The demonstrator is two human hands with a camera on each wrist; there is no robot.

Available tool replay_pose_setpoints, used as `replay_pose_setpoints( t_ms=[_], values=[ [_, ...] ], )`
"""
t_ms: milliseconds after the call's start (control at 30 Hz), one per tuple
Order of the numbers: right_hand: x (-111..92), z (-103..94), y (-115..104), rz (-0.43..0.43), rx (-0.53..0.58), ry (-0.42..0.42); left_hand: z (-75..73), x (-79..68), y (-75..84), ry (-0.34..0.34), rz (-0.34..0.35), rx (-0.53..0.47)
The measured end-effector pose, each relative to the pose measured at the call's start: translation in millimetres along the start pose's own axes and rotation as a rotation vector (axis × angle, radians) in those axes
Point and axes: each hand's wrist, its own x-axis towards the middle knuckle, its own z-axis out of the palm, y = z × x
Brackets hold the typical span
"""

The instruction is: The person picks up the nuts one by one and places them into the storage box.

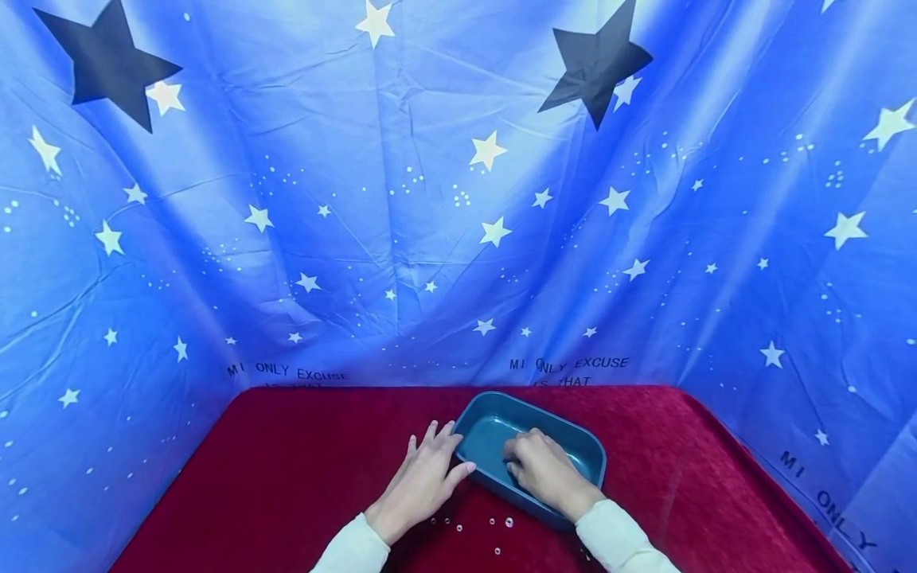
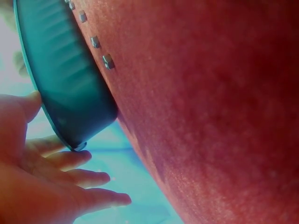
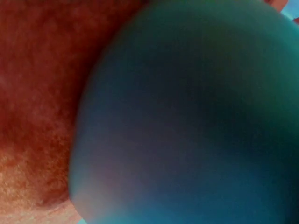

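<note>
Since your right hand (image 1: 544,469) is down inside the teal box (image 1: 575,439) with its fingers bent toward the bottom, I honestly can't tell whether you've got anything pinched in there; the right wrist view is mostly blurry box wall, so no help. Your left hand (image 1: 421,484) is easier to read: fingers spread and fairly straight, thumb against the rim at the box's left end, no curled grip that I can see. The box itself sits at an angle on the red cloth (image 1: 286,477), with some small shiny pieces (image 1: 509,522) scattered just in front of it, on your side. For working in there, I'd use that left thumb as a light brace so the box doesn't skid, go gently with the right fingertips, and mind your wrist over the near rim, because a bump could scatter those little bits.
</note>
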Motion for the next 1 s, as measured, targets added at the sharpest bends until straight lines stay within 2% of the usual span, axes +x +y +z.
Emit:
replay_pose_setpoints(
  t_ms=[433,1000],
  values=[
    [-7,-18.6,-17,-0.016,-0.039,0.083,0.9,-0.6,0.5,-0.001,-0.008,-0.010],
    [-19,-36.1,-45,-0.074,-0.068,0.100,0.1,-1.3,0.9,0.004,0.010,0.004]
  ],
)
